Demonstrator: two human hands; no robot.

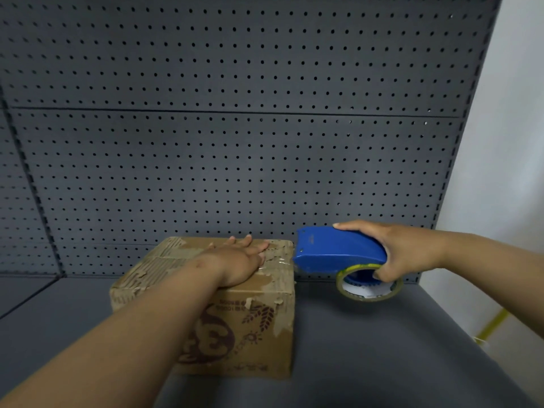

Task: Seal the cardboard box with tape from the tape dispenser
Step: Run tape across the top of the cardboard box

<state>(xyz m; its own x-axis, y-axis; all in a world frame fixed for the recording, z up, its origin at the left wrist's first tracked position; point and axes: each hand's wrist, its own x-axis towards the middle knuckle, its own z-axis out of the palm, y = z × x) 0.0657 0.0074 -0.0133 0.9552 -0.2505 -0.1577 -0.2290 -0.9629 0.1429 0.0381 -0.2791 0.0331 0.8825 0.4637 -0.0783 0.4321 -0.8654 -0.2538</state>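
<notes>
Cardboard box is set on the grey counter, pressed flat on top by the left hand, fingers spread. Just beside its right edge, the blue dispenser is gripped by the right hand.

Cardboard box: brown, matt, outer paper torn away to rough corrugation. Tape dispenser: smooth blue plastic, slight sheen. Tape roll: clear, glossy. Pegboard: grey, matt, perforated. Shelf: grey, matt.
</notes>
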